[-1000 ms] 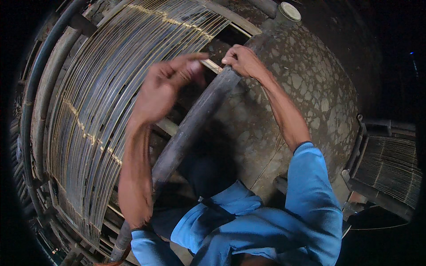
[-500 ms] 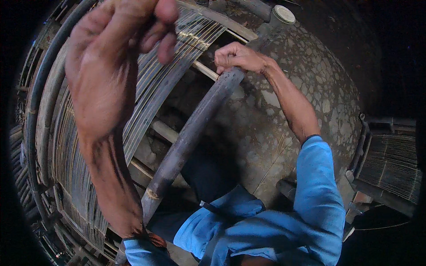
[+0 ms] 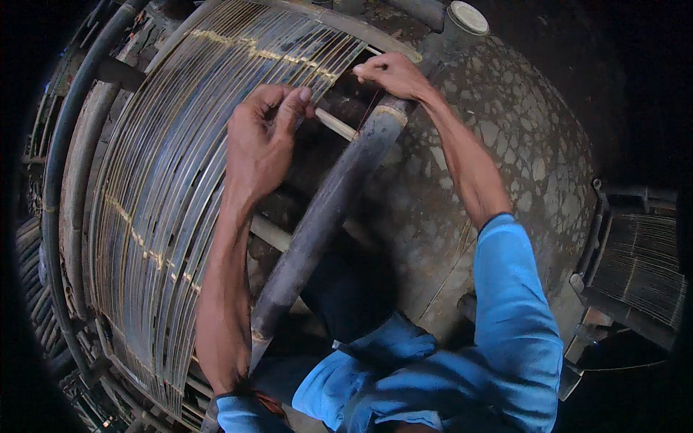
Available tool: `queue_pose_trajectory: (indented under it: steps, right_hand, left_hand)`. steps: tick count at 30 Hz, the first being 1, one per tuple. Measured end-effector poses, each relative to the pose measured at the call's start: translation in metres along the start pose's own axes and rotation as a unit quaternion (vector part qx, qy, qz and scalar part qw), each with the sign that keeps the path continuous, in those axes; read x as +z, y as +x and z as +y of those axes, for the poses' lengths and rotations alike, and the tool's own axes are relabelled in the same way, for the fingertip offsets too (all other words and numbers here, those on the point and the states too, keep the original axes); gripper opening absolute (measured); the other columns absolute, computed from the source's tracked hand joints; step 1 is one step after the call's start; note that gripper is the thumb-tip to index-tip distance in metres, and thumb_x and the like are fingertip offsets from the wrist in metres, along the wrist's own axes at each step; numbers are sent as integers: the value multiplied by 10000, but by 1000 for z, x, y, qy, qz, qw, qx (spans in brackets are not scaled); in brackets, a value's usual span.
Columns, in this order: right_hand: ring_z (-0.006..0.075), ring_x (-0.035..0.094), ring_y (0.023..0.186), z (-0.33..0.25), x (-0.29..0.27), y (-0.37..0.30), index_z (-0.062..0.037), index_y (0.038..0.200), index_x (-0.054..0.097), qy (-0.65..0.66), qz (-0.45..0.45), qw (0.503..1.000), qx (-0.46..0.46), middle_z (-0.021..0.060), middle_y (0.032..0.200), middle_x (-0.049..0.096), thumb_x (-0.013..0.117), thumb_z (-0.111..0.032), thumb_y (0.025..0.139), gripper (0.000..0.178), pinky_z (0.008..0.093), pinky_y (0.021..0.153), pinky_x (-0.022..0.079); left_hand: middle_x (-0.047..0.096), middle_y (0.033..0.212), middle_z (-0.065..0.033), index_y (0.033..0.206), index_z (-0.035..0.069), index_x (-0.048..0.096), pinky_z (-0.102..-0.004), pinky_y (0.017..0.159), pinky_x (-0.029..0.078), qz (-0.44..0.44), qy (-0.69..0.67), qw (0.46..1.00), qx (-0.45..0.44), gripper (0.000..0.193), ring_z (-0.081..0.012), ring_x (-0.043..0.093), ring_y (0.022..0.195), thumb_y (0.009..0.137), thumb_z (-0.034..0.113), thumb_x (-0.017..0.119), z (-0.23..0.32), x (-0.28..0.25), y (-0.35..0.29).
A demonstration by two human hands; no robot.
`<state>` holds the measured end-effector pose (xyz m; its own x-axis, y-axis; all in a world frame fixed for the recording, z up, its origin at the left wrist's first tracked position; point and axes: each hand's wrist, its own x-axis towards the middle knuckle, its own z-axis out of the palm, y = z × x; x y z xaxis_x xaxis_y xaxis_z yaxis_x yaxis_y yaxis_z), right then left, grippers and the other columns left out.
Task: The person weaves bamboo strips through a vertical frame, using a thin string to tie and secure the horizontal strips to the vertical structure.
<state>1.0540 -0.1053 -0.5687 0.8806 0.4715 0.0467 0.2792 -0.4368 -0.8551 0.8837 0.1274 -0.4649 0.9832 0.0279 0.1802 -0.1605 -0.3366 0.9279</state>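
My left hand (image 3: pixel 261 144) is raised over the slatted panel (image 3: pixel 173 130), a bamboo frame of thin strips crossed by pale bindings. Its thumb and fingers are pinched together; what they hold, if anything, is too small to make out. At the far end of a thick dark bamboo pole (image 3: pixel 328 202), my right hand (image 3: pixel 395 75) is also closed in a pinch, its wrist just above the pole. A very thin reddish strand (image 3: pixel 370 107) shows below the right fingers, beside the pole; I cannot tell whether they grip it.
Pale crosspieces (image 3: pixel 336 124) join the panel to the pole, with dark gaps between. A stone-set floor (image 3: pixel 520 144) spreads to the right. A white-topped round container (image 3: pixel 468 18) stands at the far side, and another slatted bamboo piece (image 3: pixel 635 267) sits at the right edge.
My left hand has come down and to the right, from close to the camera to above the panel's edge. My right hand has moved slightly farther away, lifting off the pole's end.
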Motion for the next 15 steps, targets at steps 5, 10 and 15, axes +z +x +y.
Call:
queue_pose_trajectory:
  steps: [5,10,15]
  right_hand:
    - [211,636,738,77,-10,-69,-12,993,681,225,476,850,34,76,801,692,599,-339,971,338,304,726,500]
    - [230,646,706,156,74,-113,-5,1002,647,713,-21,673,197,102,819,689,387,-397,1044,472,362,678,528]
    - [309,677,967,61,122,-62,54,1220,590,813,-24,559,161,214,1146,669,387,-362,1036,498,441,928,538]
  left_hand:
    - [635,742,-65,890,-13,716,-289,772,459,82,263,954,116,347,-136,566,753,1000,296,601,-2,11,17]
    - [542,611,-190,836,-34,689,-396,594,434,42,158,985,-52,334,-285,506,548,948,275,633,-2,34,21]
    - [517,566,-158,822,-24,690,-386,568,421,61,182,977,-89,324,-249,457,510,947,272,639,-18,29,10]
